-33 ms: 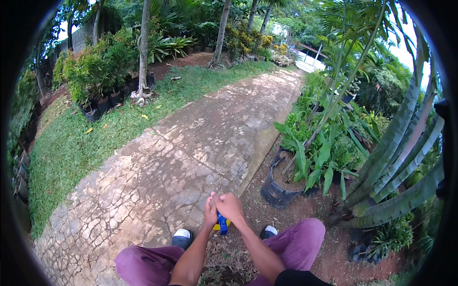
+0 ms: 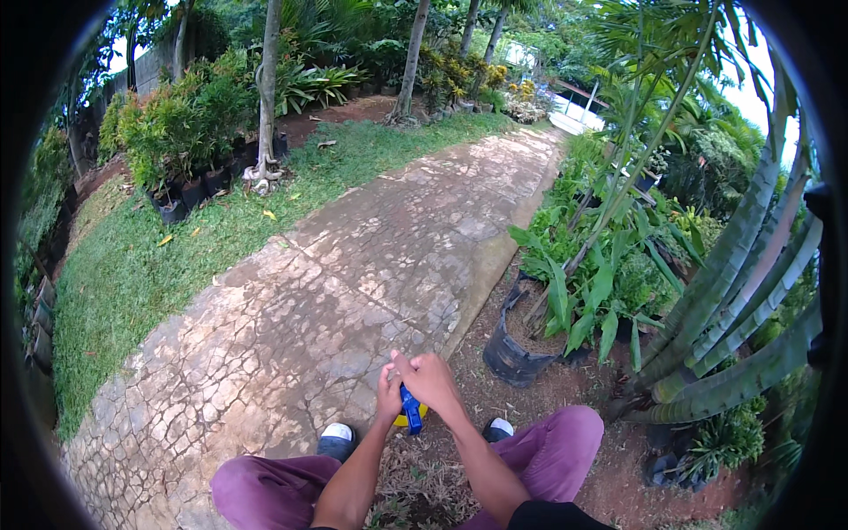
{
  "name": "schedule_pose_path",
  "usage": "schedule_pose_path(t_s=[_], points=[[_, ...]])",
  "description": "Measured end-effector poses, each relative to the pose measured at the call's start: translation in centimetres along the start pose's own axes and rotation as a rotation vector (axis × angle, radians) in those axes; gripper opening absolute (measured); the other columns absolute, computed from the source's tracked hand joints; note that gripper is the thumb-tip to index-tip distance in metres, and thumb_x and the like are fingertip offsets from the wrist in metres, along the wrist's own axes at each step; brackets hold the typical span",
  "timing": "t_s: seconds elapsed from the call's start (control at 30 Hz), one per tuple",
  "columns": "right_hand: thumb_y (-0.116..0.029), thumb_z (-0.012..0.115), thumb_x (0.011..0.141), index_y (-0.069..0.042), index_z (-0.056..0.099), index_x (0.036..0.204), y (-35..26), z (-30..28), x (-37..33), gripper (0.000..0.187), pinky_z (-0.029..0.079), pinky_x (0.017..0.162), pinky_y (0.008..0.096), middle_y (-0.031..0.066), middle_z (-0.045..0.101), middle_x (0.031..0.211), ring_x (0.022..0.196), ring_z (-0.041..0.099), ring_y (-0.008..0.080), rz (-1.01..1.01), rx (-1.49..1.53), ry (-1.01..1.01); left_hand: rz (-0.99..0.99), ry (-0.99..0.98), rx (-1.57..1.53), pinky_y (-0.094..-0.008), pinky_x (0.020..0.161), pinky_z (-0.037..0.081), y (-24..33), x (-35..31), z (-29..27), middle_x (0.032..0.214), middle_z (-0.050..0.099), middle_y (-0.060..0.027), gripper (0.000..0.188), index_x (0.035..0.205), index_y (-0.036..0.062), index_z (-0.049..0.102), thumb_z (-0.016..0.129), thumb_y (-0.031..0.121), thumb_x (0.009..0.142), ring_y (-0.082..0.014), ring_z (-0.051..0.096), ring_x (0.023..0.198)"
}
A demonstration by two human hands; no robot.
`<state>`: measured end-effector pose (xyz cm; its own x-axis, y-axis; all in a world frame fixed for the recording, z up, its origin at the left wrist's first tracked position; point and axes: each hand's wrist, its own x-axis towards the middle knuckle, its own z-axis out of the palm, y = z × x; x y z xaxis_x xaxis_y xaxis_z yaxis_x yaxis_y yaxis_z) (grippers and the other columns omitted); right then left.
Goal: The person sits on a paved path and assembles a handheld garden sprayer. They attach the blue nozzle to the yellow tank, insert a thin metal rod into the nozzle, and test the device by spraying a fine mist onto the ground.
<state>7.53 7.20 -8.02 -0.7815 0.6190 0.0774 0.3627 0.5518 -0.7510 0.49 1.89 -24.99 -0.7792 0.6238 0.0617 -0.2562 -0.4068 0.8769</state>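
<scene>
Head view: person crouched or sitting low, both bare hands up front btwn the knees. L hand [image 2: 389, 396] and R hand [image 2: 429, 378] meet, fingertips bunched close, R partly over L; can't tell if anything's pinched btwn them, b/c the backs of the hands block it. Bright-blue, narrow, plastic-looking piece w/ a bent shape [image 2: 411, 412] shows just below the hands, btwn the wrists; a yellow, round-edged piece [image 2: 402, 421] peeks out behind it. Can't tell if the two are joined, held, or resting on the ground.

Risks, my read: if the blue piece is loose or top-heavy, a wrist bump could tip it, esp. w/ the R forearm so near. If there's something small in the fingertips, a slip could drop it into the dry, brownish grass clumps [image 2: 433, 481] or, a bit fwd, into the gaps of the grey-tan cracked stone path [image 2: 353, 291], where it'd be hard to spot. Fingers this crowded might also foul each other, as R covers L.

Feet in dark shoes w/ white tops [image 2: 333, 449] stand either side; a careless shift could prob. kick the yellow piece. Black plastic plant bag w/ soil [image 2: 517, 358] sits beyond the R knee in purple trousers [image 2: 565, 446], apart from the hands, so low risk.
</scene>
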Motion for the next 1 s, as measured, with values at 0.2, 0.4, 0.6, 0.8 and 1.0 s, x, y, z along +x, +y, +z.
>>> schedule_pose_path(t_s=[0.2, 0.4, 0.6, 0.8, 1.0], points=[[-0.036, 0.053, 0.088, 0.003, 0.059, 0.057, -1.3, 1.0, -0.7, 0.05, 0.039, 0.046, 0.0415, 0.0198, 0.05, 0.045, 0.04, 0.053, 0.0276, 0.229, 0.153, 0.3, -0.104, -0.041, 0.073, -0.0223, 0.063, 0.045, 0.2, 0.6, 0.0, 0.087, 0.058, -0.0048, 0.016, 0.108, 0.0085, 0.048, 0.049, 0.007, 0.092, -0.0074, 0.054, 0.075], [-0.037, 0.05, 0.085, 0.0, 0.065, 0.066, 4.4, 5.4, -0.6, 0.044, 0.047, 0.064, 0.0498, 0.0257, 0.06, 0.067, 0.068, 0.061, 0.044, 0.402, 0.014, 0.277, -0.157, -0.01, 0.131, -0.0242, 0.065, 0.046, -0.8, 0.8, 0.5, 0.093, 0.059, -0.0046, 0.016, 0.108, 0.0076, 0.049, 0.052, 0.011, 0.093, -0.0082, 0.054, 0.08], [-0.037, 0.053, 0.084, -0.001, 0.066, 0.068, 2.5, 2.8, -3.7, 0.042, 0.047, 0.06, 0.0453, 0.0223, 0.06, 0.064, 0.064, 0.062, 0.0375, 0.309, 0.056, 0.139, -0.248, -0.12, 0.142, -0.022, 0.05, 0.039, -1.4, 0.5, 0.7, 0.07, 0.056, 0.002, 0.014, 0.089, 0.0073, 0.059, 0.057, 0.021, 0.093, -0.0048, 0.05, 0.06], [-0.032, 0.054, 0.088, 0.004, 0.059, 0.056, 2.1, 1.2, -5.2, 0.049, 0.038, 0.042, 0.0381, 0.0145, 0.05, 0.043, 0.039, 0.054, 0.0198, 0.238, 0.098, 0.341, 0.03, -0.35, 0.499, -0.0217, 0.055, 0.039, -2.3, 0.1, 1.4, 0.07, 0.054, 0.0046, 0.023, 0.077, 0.0069, 0.057, 0.055, 0.022, 0.094, -0.0033, 0.046, 0.064], [-0.036, 0.054, 0.087, 0.005, 0.059, 0.059, 5.3, 3.7, -5.0, 0.05, 0.038, 0.047, 0.0415, 0.0187, 0.052, 0.048, 0.044, 0.054, 0.0288, 0.413, 0.201, 0.429, -0.28, -0.296, 0.202, -0.02, 0.057, 0.039, -3.0, -0.5, 2.5, 0.069, 0.052, 0.0055, 0.025, 0.078, 0.0069, 0.056, 0.052, 0.024, 0.096, -0.0023, 0.044, 0.065]])
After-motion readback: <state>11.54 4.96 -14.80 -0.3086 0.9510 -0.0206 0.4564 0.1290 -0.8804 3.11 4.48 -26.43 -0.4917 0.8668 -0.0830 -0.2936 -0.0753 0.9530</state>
